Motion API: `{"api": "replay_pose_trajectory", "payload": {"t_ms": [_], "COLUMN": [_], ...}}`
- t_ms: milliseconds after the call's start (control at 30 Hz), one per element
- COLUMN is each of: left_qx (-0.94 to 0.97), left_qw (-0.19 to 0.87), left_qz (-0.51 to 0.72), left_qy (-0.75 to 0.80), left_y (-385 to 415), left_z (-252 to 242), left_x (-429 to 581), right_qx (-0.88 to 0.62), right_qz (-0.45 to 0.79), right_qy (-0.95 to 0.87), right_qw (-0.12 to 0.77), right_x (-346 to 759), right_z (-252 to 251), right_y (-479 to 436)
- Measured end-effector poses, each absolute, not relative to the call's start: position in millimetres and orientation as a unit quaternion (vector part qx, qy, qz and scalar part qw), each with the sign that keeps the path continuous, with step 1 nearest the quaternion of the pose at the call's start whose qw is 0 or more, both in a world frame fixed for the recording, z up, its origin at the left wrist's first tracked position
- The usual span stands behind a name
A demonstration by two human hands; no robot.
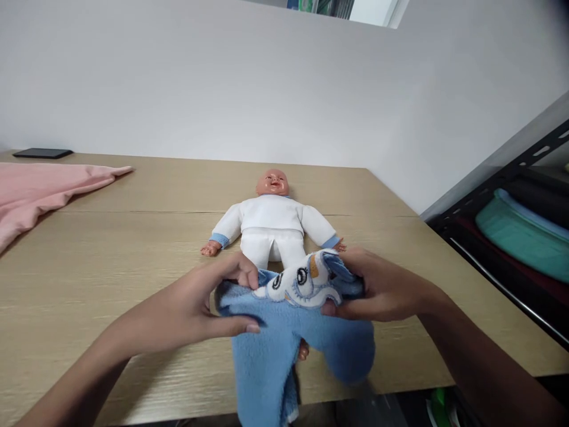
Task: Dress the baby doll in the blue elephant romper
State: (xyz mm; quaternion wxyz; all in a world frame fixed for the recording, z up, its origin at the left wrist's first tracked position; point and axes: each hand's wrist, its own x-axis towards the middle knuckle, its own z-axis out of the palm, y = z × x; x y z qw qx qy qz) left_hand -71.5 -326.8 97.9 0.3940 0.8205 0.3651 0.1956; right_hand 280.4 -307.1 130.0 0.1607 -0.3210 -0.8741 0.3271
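Between my two hands hangs a light-blue fleece baby garment (267, 350) with two leg-like parts and a white embroidered animal face on its upper part. My left hand (226, 296) is closed on its left edge, thumb in front. My right hand (364, 287) pinches the opposite upper edge, its fingers partly behind the cloth. Beyond the garment a baby doll (272, 213) lies on its back, head away from me, in a white top with blue cuffs and white bottoms. The garment covers most of the doll's lower legs; one foot (303, 350) shows beneath it.
The doll lies on a light wooden table (169, 237) whose front edge is near me. A pink cloth (48, 190) is spread at the left, with a black flat device (43, 153) behind it. To the right stands a dark rack (489, 237) holding a folded teal item (520, 237).
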Motion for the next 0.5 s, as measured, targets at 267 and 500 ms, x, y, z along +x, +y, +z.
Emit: {"api": "replay_pose_trajectory", "payload": {"t_ms": [267,500], "left_qx": [0.773,0.853], "left_qw": [0.42,0.403], "left_qz": [0.2,0.091], "left_qy": [0.431,0.319], "left_y": [-311.3,-302.5], "left_z": [101.5,110.6], "left_x": [-86.2,-66.9], "right_qx": [-0.298,-0.218], "right_qz": [0.3,0.278], "right_qy": [-0.882,-0.892], "right_qw": [0.207,0.283], "right_x": [289.2,279.7], "right_z": [122.8,123.8], "right_y": [-296.8,-302.7]}}
